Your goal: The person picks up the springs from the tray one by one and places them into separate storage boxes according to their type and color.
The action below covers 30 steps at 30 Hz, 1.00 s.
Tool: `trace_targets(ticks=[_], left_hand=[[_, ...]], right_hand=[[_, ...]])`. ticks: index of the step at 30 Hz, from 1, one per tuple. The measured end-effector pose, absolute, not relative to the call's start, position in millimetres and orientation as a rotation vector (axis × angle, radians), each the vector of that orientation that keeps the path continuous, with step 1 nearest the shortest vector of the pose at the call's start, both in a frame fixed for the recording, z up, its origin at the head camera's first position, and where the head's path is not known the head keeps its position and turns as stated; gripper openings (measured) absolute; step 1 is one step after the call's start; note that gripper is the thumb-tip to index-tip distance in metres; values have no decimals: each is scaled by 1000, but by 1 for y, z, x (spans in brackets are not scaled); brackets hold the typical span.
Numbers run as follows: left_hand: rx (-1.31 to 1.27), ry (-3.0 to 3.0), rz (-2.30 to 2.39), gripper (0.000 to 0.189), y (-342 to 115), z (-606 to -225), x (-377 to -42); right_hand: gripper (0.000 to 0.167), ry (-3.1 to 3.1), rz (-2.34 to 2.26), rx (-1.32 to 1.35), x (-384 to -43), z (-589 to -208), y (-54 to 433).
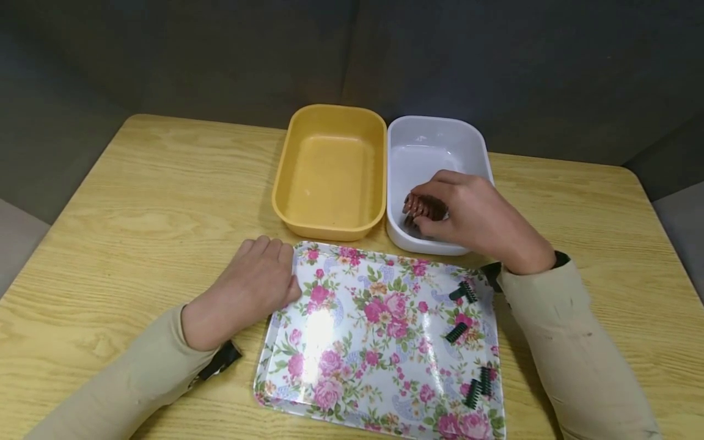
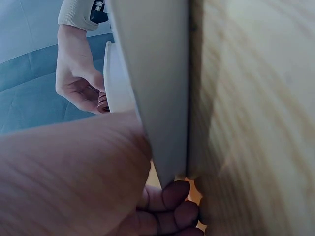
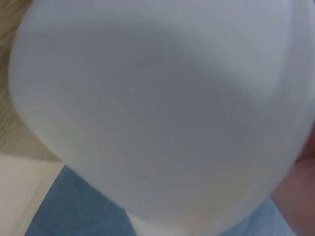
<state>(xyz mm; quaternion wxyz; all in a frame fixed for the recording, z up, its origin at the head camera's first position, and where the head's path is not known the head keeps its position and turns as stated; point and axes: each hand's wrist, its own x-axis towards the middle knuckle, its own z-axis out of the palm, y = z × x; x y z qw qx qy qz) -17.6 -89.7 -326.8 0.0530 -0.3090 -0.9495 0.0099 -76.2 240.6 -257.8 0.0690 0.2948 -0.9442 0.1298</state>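
Observation:
In the head view my right hand point(image 1: 478, 211) reaches over the front of the white bin point(image 1: 434, 137). Its thumb and fingers pinch a brown ridged piece point(image 1: 422, 208), whose exact kind is partly hidden by the fingers. My left hand point(image 1: 250, 290) grips the upper left corner of a flowered tray point(image 1: 385, 373); the left wrist view shows its fingertips point(image 2: 176, 194) curled at the tray's edge. Several small dark green toothed clips, such as this one point(image 1: 456, 332), lie along the tray's right side. The white bin's outer wall point(image 3: 157, 108) fills the right wrist view.
A yellow bin point(image 1: 330, 174) stands directly left of the white one, behind the tray. All rest on a wooden table point(image 1: 165, 201). A dark partition point(image 1: 231, 55) rises along the table's far edge.

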Motion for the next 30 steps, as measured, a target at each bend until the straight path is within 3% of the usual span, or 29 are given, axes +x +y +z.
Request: trace_targets(ticks=[30], left_hand=[[-938, -2898, 23, 22, -89, -326, -17]], right_hand=[[30, -2977, 379, 748, -93, -278, 258]])
